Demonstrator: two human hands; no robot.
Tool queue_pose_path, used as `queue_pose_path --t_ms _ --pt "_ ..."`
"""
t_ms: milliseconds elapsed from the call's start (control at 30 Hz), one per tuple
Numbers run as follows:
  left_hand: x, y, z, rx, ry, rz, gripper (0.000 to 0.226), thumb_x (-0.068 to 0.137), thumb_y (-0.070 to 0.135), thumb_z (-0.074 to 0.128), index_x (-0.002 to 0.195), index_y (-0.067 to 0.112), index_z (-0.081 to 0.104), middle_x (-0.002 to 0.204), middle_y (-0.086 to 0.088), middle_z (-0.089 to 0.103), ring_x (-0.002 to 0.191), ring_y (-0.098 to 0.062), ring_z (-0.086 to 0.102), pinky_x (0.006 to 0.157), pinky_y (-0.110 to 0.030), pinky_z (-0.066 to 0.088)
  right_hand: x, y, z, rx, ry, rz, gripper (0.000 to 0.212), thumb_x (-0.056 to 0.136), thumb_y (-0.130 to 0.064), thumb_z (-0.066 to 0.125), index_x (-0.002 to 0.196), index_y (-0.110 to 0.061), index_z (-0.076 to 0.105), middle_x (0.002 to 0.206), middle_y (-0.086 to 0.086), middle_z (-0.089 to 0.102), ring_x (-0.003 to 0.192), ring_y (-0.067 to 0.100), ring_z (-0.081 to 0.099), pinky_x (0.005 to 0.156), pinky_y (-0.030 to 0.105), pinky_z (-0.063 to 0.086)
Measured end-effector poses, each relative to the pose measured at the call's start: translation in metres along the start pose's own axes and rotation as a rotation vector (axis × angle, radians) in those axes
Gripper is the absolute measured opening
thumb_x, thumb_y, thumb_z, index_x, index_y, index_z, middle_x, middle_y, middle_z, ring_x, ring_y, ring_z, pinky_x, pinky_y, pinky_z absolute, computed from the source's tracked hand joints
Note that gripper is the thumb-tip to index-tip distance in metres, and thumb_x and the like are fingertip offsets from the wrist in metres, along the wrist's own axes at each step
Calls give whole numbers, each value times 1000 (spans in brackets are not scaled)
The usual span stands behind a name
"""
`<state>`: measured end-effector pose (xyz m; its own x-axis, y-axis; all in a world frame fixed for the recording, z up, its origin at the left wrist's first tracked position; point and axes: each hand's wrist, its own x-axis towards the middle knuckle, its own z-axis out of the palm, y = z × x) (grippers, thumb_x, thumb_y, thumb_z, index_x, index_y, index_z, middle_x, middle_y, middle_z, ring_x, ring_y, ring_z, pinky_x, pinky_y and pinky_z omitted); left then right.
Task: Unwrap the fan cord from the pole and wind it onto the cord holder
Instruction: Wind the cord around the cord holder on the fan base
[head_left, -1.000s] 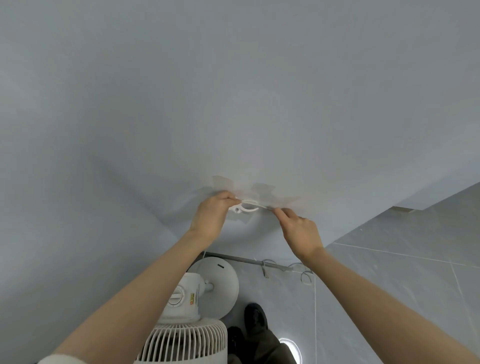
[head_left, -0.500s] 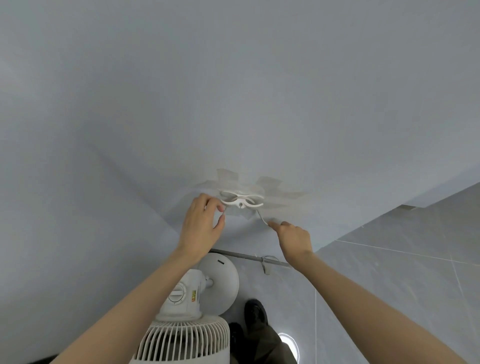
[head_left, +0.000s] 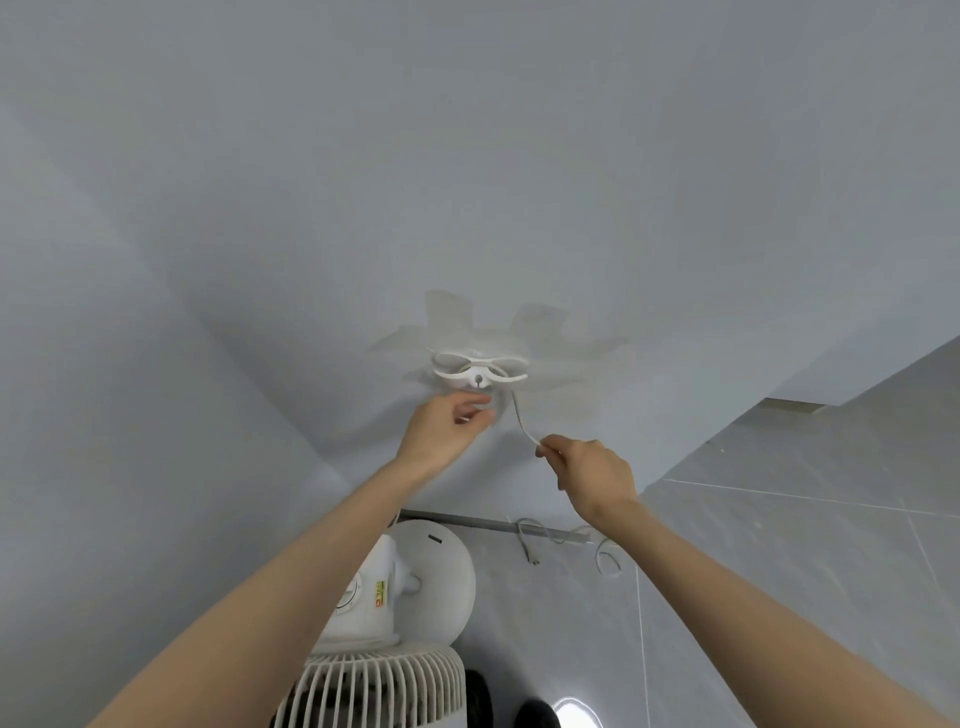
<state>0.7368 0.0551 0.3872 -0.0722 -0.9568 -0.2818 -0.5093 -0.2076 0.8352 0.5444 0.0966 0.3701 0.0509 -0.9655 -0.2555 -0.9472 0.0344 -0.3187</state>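
Observation:
A white cord holder (head_left: 479, 369) is fixed to the pale wall with strips of clear tape. A thin white cord (head_left: 519, 422) runs from the holder down to my right hand (head_left: 589, 470), which pinches it. My left hand (head_left: 447, 428) hovers just below the holder with fingers loosely curled, holding nothing. More of the cord lies in loose loops on the floor (head_left: 605, 558). The white fan (head_left: 387, 623) stands below my arms, its grille at the bottom and its round base behind.
A grey baseboard strip (head_left: 467, 519) runs along the foot of the wall. Grey floor tiles (head_left: 779, 545) spread to the right. My dark shoes (head_left: 535, 714) show at the bottom edge beside the fan grille.
Both hands have come down off the holder. My left hand let go of it, and my right hand drew the cord down and to the right.

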Motion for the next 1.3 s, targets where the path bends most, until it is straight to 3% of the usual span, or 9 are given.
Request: queue_pose_path --t_ms 133,267,400,533,700,833,933,1133,1300 --pt "13 -3 22 -32 -31 64 33 82 36 68 110 18 70 110 0 72 100 -12 67 98 -34 50 2 6 16 -39 120 -99 30 102 -41 34 113 -29 60 92 0 72 85 27 63 63 32 43" --pt "24 -3 38 -84 1 141 17 87 28 65 87 14 74 88 1 74 87 -12 68 94 -32 52 8 14 32 -17 194 -174 27 102 -40 34 111 -31 58 99 -7 72 88 25 65 65 34 48" --pt "31 -10 44 -113 -6 210 20 94 20 54 80 15 68 80 -1 72 87 -19 69 92 -30 52 17 19 40 -1 264 -283 28 102 -40 34 110 -28 58 93 -6 72 85 26 65 65 35 48" --pt "35 -19 48 -160 52 278 21 96 18 50 85 11 67 77 0 70 71 -10 64 73 -13 51 27 22 47 10 414 -340 26 100 -40 38 106 -26 60 87 -7 71 81 25 64 63 34 46" --pt "40 -26 48 -129 60 319 24 98 20 45 91 10 66 85 -5 70 66 -6 59 51 -2 41 35 31 57 51 535 -308 16 94 -35 50 95 -26 64 75 -9 67 77 20 63 62 30 44" --pt "34 -21 41 -110 19 230 23 99 22 41 96 14 62 90 -1 67 69 -6 57 62 -17 45 29 36 60 81 577 -294 14 92 -34 53 95 -27 64 71 -9 66 73 19 63 62 30 46" --pt "23 -21 33 -169 27 109 23 99 24 42 92 16 62 82 4 64 66 -7 57 64 -19 47 16 35 54 73 533 -317 15 94 -37 50 100 -28 61 74 -10 66 76 17 62 65 31 48" --pt "-12 -15 26 -520 -25 -172 23 97 17 46 79 12 59 71 1 50 71 -19 61 75 -34 54 -16 18 26 17 408 -340 19 96 -34 46 103 -25 61 90 -5 70 81 18 58 66 29 43" --pt "-35 -13 21 -809 5 -203 22 98 9 44 77 5 52 67 -5 43 70 -19 55 90 -47 45 -50 7 11 -60 426 -320 26 94 -42 47 94 -21 62 82 1 69 80 22 61 64 30 44"
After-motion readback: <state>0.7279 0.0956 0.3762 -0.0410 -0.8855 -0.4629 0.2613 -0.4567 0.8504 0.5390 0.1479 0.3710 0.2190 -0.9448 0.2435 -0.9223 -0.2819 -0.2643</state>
